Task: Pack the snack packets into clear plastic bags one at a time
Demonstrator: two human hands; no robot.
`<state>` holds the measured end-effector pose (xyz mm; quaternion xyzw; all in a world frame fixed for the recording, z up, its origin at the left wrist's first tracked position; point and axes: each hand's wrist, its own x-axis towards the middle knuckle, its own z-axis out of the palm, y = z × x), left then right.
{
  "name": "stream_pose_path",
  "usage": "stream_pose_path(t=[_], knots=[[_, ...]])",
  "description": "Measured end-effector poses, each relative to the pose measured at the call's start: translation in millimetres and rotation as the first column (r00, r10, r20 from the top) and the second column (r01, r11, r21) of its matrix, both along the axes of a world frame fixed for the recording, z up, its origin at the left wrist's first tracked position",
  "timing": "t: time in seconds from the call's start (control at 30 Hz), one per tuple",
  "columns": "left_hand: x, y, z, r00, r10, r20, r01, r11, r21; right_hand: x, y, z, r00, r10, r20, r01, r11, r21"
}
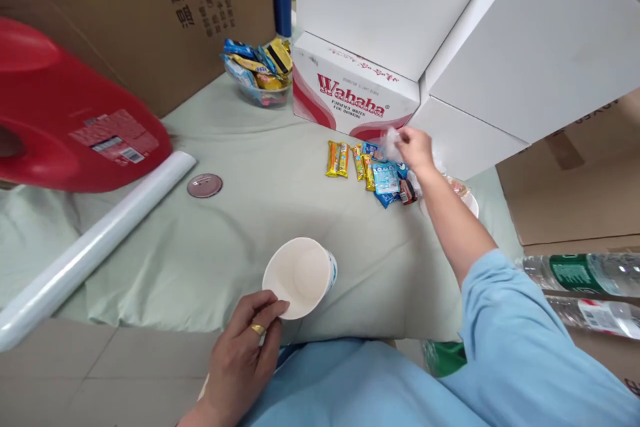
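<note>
A white paper cup [300, 273] with a blue pattern on its side tilts above the cloth, its mouth toward me. My left hand [250, 340], with a gold ring, pinches the cup's rim; nothing shows inside it. Farther off, my right hand [416, 147] is closed on a crumpled clear plastic bag [391, 144]. The bag hangs over several small wrapped snacks [385, 178] in yellow, blue and brown packets. To their left, two yellow-orange packets [338, 159] lie side by side. Part of a white dish [470, 203] shows behind my right forearm.
A Wahaha carton [356, 89] and white boxes stand at the back. Beside them is a clear bowl [265, 96] of wrapped snacks. On the left are a red jug [75, 120], a plastic film roll [100, 240] and a round brown disc [205, 185]. Bottles [590, 273] lie at right.
</note>
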<state>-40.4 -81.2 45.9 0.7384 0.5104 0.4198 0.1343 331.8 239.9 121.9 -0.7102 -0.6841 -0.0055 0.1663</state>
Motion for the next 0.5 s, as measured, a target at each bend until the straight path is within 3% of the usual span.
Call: stream_pose_path(t=[0.17, 0.27, 0.37, 0.43, 0.5], knots=[[0, 6, -4.4, 1.0, -0.025, -0.006, 0.025, 1.0, -0.002, 70, -29, 45, 0.999, -0.021, -0.043, 0.035, 0.939, 0.342], [6, 11, -1.6, 0.999, -0.051, -0.007, 0.051, 0.999, 0.011, 100, -43, 51, 0.989, -0.149, 0.009, 0.131, 0.9, 0.416], [10, 11, 1.0, 0.998, -0.056, -0.014, 0.056, 0.998, 0.022, 108, -47, 32, 0.957, -0.26, 0.126, 0.211, 0.927, 0.309], [11, 8, 1.8, 0.998, -0.052, -0.02, 0.052, 0.998, 0.018, 103, -45, 11, 0.94, -0.245, 0.237, 0.227, 0.969, 0.1], [12, 5, 1.8, 0.998, -0.052, -0.02, 0.053, 0.998, 0.019, 93, -39, -8, 0.934, -0.169, 0.315, 0.22, 0.966, -0.133]])
